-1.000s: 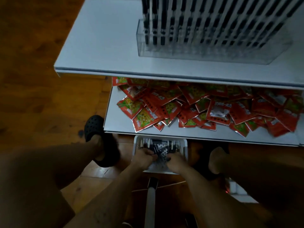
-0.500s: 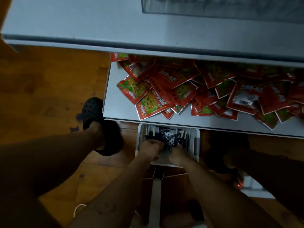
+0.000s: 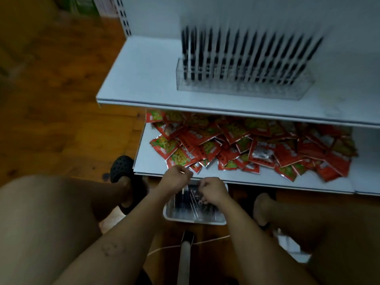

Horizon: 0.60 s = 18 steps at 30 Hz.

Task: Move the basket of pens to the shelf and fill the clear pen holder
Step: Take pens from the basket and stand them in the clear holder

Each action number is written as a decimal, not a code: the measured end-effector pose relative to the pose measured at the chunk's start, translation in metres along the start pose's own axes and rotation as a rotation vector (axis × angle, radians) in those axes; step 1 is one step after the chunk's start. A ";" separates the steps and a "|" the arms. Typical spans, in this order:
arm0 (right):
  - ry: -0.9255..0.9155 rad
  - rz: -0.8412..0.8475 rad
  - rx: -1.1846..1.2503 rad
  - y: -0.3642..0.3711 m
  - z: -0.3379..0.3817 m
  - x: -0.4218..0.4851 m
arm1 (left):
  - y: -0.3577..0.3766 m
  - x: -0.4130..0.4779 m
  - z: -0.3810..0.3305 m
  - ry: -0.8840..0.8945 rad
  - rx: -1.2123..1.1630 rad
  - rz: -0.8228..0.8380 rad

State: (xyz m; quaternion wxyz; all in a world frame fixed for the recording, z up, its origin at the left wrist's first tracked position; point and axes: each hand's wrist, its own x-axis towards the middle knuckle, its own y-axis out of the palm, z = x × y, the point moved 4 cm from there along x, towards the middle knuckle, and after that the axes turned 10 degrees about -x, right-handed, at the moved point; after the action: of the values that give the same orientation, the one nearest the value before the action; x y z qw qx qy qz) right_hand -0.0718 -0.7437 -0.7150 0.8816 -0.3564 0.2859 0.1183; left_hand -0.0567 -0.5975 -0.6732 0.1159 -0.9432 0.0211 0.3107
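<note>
Basket (image 3: 193,220) of pens on floor, directly beneath both hands. Left hand (image 3: 176,177) curled shut; contents indiscernible. Right hand (image 3: 211,191) curled among pens; grasp indiscernible. Clear pen holder (image 3: 242,87) on upper shelf (image 3: 139,79), well beyond fingertips.

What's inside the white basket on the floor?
The white basket holds a heap of pens. The left hand and right hand cover its far part, so whatever lies beneath them is hidden.
</note>
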 end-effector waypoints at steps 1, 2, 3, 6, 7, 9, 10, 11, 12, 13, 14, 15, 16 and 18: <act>-0.030 -0.028 0.032 -0.006 0.009 -0.008 | -0.007 -0.007 -0.013 0.048 0.030 -0.014; -0.062 -0.052 0.055 -0.012 0.017 -0.016 | -0.015 -0.013 -0.025 0.095 0.053 -0.022; -0.100 -0.079 0.079 -0.018 0.025 -0.024 | -0.022 -0.020 -0.037 0.137 0.073 -0.026; -0.225 -0.193 0.133 -0.043 0.050 -0.044 | -0.040 -0.038 -0.073 0.243 0.134 -0.037; -0.263 -0.240 0.143 -0.054 0.058 -0.050 | -0.045 -0.043 -0.085 0.275 0.152 -0.041; -0.325 -0.311 0.181 -0.076 0.078 -0.062 | -0.052 -0.054 -0.108 0.336 0.195 -0.053; -0.348 -0.336 0.180 -0.088 0.087 -0.067 | -0.054 -0.059 -0.119 0.362 0.220 -0.058; -0.383 -0.365 0.172 -0.100 0.096 -0.072 | -0.056 -0.063 -0.128 0.386 0.245 -0.064; -0.418 -0.399 0.163 -0.112 0.106 -0.077 | -0.059 -0.065 -0.138 0.412 0.271 -0.073; -0.463 -0.433 0.155 -0.124 0.117 -0.083 | -0.061 -0.068 -0.147 0.438 0.298 -0.082; -0.507 -0.465 0.150 -0.136 0.128 -0.090 | -0.064 -0.069 -0.155 0.463 0.320 -0.094; -0.546 -0.498 0.136 -0.147 0.139 -0.098 | -0.067 -0.071 -0.163 0.484 0.334 -0.108; -0.583 -0.537 0.119 -0.158 0.150 -0.104 | -0.070 -0.071 -0.170 0.501 0.335 -0.125; -0.664 -0.633 0.063 -0.179 0.169 -0.117 | -0.075 -0.068 -0.180 0.520 0.289 -0.163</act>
State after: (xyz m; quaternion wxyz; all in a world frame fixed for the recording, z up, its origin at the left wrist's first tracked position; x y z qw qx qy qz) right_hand -0.0213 -0.7551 -0.4473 0.9287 -0.3419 -0.1314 -0.0576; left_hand 0.0019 -0.5689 -0.4775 0.2640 -0.9634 0.0181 0.0424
